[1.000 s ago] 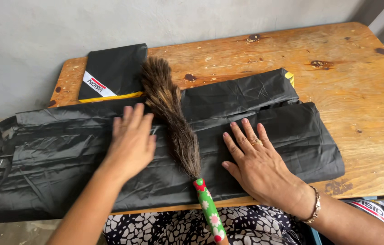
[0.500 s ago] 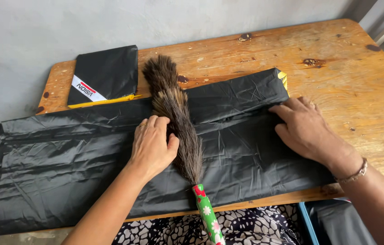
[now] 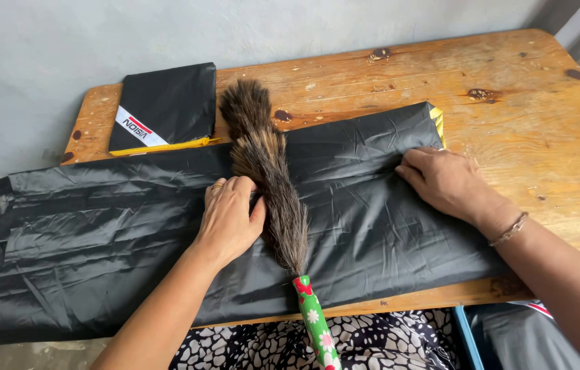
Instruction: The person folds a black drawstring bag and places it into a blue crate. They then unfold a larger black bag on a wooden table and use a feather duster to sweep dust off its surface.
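Note:
A long sheet of black plastic (image 3: 132, 233), folded lengthwise, lies across a worn wooden table (image 3: 509, 89) and hangs off its left edge. A brown feather duster (image 3: 266, 171) with a green flowered handle (image 3: 317, 329) lies across the sheet. My left hand (image 3: 228, 216) presses flat on the plastic, its fingers against the duster's feathers. My right hand (image 3: 444, 179) rests palm down on the sheet's right part, fingers at a fold. Neither hand grips anything.
A folded black packet (image 3: 166, 106) with a white label and a yellow edge lies at the table's back left. A grey wall runs behind the table. Patterned cloth (image 3: 372, 342) covers my lap below the table's front edge. More black material (image 3: 530, 336) sits at lower right.
My right hand has slid from the sheet's near middle up to its right end. My left hand has moved right, up against the duster. The view has shifted slightly.

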